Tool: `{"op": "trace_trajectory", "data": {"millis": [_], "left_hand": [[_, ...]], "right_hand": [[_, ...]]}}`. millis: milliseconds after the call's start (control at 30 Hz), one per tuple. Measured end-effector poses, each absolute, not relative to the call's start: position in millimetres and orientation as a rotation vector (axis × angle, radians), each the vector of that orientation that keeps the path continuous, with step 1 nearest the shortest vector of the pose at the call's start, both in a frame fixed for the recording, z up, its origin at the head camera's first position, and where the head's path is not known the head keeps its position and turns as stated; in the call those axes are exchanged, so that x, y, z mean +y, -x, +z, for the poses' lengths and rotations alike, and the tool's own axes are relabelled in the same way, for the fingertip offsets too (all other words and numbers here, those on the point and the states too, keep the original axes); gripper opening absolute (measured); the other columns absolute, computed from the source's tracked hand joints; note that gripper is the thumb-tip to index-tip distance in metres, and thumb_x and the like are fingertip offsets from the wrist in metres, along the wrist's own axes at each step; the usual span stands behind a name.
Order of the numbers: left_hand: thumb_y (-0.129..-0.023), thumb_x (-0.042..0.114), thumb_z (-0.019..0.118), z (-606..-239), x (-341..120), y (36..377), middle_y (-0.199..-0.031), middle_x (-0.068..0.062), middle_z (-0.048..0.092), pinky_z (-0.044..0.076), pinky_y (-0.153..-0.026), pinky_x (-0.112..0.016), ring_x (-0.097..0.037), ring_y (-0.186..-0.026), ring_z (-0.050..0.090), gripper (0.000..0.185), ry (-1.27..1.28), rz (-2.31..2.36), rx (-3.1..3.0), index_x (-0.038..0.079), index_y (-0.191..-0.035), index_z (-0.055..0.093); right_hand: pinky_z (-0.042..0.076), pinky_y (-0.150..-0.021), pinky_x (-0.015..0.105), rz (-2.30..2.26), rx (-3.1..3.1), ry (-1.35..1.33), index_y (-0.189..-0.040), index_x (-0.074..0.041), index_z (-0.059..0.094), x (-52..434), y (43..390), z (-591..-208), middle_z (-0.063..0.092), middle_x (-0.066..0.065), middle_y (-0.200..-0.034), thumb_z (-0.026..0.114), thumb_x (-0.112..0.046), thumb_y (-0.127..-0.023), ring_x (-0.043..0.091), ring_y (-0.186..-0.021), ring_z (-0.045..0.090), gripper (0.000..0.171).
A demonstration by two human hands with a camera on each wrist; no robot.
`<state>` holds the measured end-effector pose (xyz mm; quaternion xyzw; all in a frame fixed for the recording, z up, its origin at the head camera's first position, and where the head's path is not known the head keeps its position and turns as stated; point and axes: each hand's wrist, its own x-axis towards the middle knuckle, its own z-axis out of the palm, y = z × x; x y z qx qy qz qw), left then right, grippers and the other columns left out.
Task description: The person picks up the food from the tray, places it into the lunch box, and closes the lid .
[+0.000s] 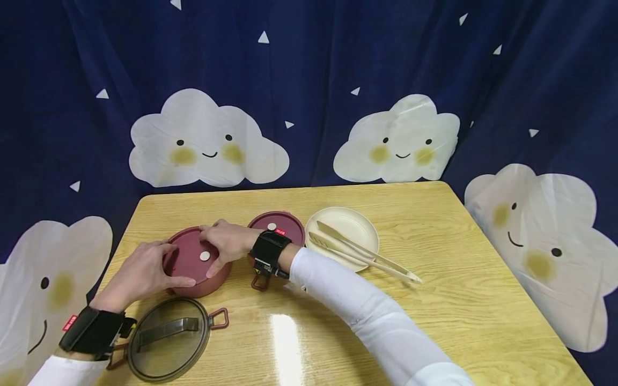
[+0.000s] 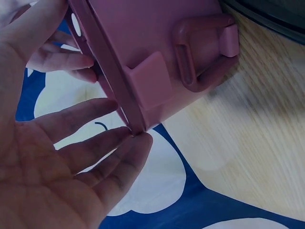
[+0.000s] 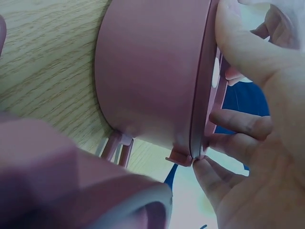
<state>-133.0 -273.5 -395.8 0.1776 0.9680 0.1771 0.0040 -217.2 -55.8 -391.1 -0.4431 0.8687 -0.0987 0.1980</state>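
Both hands are meeting on the near red bowl [image 1: 195, 262], which is sitting on the table [image 1: 434, 300] at about nine o'clock from the second red bowl [image 1: 277, 228]. The left hand [image 1: 142, 271] is pressing against the bowl's lid [image 1: 193, 256] rim from eight o'clock, fingers nearly straight and spread; in the left wrist view its fingertips [image 2: 138, 140] are touching the lid's edge just beside a small tab. The right hand [image 1: 227, 241] is lying over the lid from two o'clock, with its thumb curling down the near side and its fingers [image 3: 238, 124] hooking the rim. So the lid is lying flat between the two hands, both equally close. The smoky cover [image 1: 166, 338] is lying at six o'clock, near the left wrist. The plate [image 1: 354, 220] with tongs [image 1: 362, 252] is lying at three o'clock.
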Motion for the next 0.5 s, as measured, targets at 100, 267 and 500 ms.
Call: {"op": "trace_trajectory", "data": {"millis": [100,267,500], "left_hand": [[-0.063,0.055,0.098,-397.2,-273.7,132.4,-0.111,-0.032,0.074,0.056,-0.075,-0.050,-0.044,-0.094,0.068,0.097,-0.542,0.557,3.037,-0.017,-0.121,0.067],[-0.064,0.054,0.098,-398.9,-274.1,130.9,-0.112,-0.030,0.075,0.058,-0.075,-0.048,-0.038,-0.092,0.071,0.096,-0.549,0.641,3.029,-0.014,-0.124,0.067],[-0.073,0.043,0.097,-398.2,-278.6,127.6,-0.116,-0.028,0.074,0.057,-0.081,-0.051,-0.039,-0.099,0.071,0.087,-0.535,0.765,2.993,-0.010,-0.132,0.062]], "right_hand": [[0.037,-0.123,0.030,-0.269,2.441,1.237,-0.154,-0.013,0.052,-55.7,216.3,-391.6,0.034,0.008,-0.173,0.086,-0.055,-0.083,0.029,-0.151,0.042,0.089],[0.041,-0.118,0.028,-0.284,2.458,1.225,-0.152,-0.013,0.053,-56.2,215.0,-393.0,0.046,0.003,-0.165,0.087,-0.055,-0.081,0.027,-0.145,0.046,0.090],[0.047,-0.105,0.019,-0.385,2.420,1.229,-0.150,-0.009,0.053,-56.6,220.9,-391.0,0.066,0.000,-0.136,0.087,-0.044,-0.085,0.015,-0.127,0.060,0.081]]}}
